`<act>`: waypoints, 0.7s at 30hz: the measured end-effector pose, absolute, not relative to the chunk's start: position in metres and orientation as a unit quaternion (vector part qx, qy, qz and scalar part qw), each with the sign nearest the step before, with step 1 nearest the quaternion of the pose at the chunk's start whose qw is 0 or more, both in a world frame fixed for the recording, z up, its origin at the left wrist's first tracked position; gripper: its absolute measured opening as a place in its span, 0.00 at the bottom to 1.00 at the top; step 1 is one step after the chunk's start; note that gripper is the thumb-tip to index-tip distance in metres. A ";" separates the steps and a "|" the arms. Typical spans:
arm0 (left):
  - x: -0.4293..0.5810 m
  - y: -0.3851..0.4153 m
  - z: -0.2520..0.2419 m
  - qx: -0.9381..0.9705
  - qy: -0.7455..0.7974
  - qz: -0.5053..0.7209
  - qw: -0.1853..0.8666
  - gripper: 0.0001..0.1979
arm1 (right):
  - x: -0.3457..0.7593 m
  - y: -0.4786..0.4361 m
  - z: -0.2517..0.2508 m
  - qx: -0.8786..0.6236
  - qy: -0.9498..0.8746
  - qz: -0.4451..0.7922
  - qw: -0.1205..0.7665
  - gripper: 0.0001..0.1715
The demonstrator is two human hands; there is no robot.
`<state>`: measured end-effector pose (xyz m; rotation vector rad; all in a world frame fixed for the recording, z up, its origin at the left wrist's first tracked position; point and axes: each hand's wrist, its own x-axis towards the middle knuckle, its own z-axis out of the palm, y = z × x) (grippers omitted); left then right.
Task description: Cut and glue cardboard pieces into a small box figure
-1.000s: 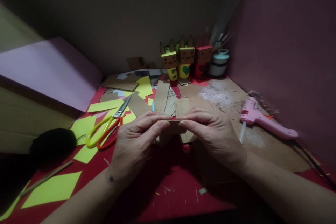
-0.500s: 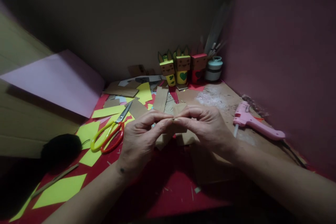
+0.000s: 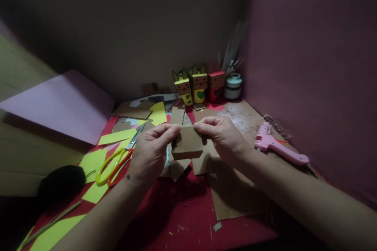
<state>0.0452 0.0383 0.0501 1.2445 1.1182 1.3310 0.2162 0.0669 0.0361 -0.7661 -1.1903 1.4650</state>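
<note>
Between my hands, above the table, is a folded piece of brown cardboard (image 3: 187, 141) with a crease near its lower edge. My left hand (image 3: 154, 147) pinches its upper left corner between thumb and fingers. At the upper right corner, my right hand (image 3: 220, 135) grips it in the same way. Beneath it lie more cardboard scraps (image 3: 202, 164), partly hidden by the piece and my hands. Scissors (image 3: 116, 160) with yellow and red handles rest just left of my left hand, their blades partly open.
Three small box-headed paper figures (image 3: 199, 84) stand at the back beside a light blue jar (image 3: 233, 86). A pink glue gun (image 3: 277, 145) lies to the right on cardboard. Yellow paper pieces (image 3: 96, 162) cover the left side of the red tabletop (image 3: 182, 215).
My hands have moved apart from fingertips nearly touching to opposite corners of the cardboard. Its broad face now shows between them. The view has shifted slightly, so the background sits lower.
</note>
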 end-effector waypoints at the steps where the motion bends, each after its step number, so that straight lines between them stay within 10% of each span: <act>1: 0.043 0.038 0.048 0.511 0.466 0.525 0.496 0.10 | 0.217 0.069 0.035 -0.324 -0.487 0.619 0.524 0.13; 9: 0.036 0.038 0.030 0.473 0.518 0.464 0.541 0.17 | 0.219 0.067 0.016 -0.350 -0.438 0.693 0.453 0.11; 21: 0.042 0.038 0.024 0.466 0.471 0.496 0.562 0.31 | 0.222 0.062 0.007 -0.332 -0.393 0.699 0.496 0.37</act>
